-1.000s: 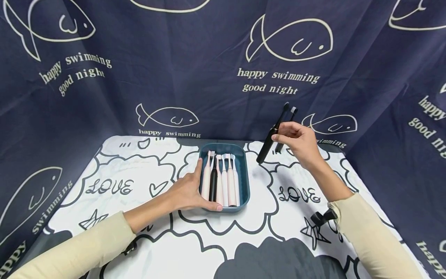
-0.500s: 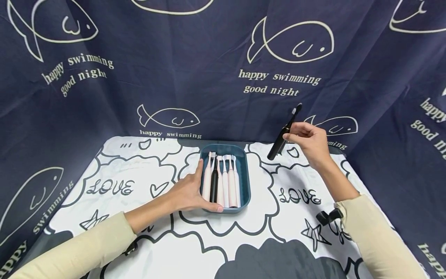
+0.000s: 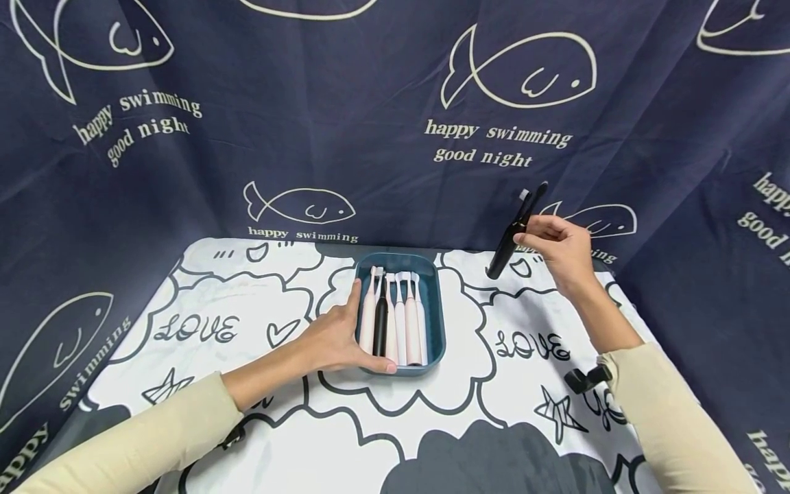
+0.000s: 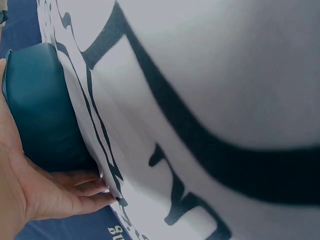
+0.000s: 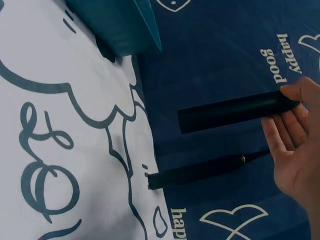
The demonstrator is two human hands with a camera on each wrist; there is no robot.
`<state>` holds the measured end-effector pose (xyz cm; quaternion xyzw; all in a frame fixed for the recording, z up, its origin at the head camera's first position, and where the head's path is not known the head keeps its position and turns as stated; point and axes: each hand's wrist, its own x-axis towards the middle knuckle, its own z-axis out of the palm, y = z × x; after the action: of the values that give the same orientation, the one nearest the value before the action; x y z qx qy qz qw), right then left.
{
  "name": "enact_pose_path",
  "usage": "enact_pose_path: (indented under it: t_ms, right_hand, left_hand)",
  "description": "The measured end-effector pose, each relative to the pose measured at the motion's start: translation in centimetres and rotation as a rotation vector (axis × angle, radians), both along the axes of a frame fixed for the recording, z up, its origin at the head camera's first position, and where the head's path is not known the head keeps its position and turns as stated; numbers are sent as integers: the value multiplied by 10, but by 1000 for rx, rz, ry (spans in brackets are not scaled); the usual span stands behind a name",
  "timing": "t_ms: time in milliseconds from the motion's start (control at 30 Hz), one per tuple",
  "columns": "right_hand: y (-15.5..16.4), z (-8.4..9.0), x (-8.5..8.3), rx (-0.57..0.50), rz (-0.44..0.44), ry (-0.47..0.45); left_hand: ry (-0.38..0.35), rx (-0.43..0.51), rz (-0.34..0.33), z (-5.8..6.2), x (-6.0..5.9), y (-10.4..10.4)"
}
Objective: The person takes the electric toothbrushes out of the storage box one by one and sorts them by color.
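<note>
Navy backdrop (image 3: 389, 103) behind hands (image 3: 338, 337) (image 3: 566, 252), tray (image 3: 435, 319), black toothbrushes (image 3: 506, 248)

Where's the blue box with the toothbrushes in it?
In the head view, the blue box sits on the white patterned cloth, just below the middle of the picture, with the left hand touching its left side and near edge.

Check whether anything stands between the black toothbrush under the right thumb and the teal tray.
Nothing visible stands between the black toothbrush and the teal tray, only patterned cloth below. The left hand rests against the tray's left side.
</note>
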<state>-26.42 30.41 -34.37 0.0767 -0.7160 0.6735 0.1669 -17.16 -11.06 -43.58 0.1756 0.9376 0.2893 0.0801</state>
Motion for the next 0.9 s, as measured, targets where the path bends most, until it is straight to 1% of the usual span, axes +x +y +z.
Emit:
enact_pose_path:
  t_ms: [233, 567, 900]
  right_hand:
    - [9, -4, -5, -28, -42, 11]
    - [25, -12, -15, -92, -105, -36]
    - [39, -21, -24, -126, -152, -72]
  left_hand:
    - [2, -10, 8, 1, 0, 1]
    - [-11, -14, 8, 2, 2, 0]
    - [-13, -2, -4, 5, 3, -1]
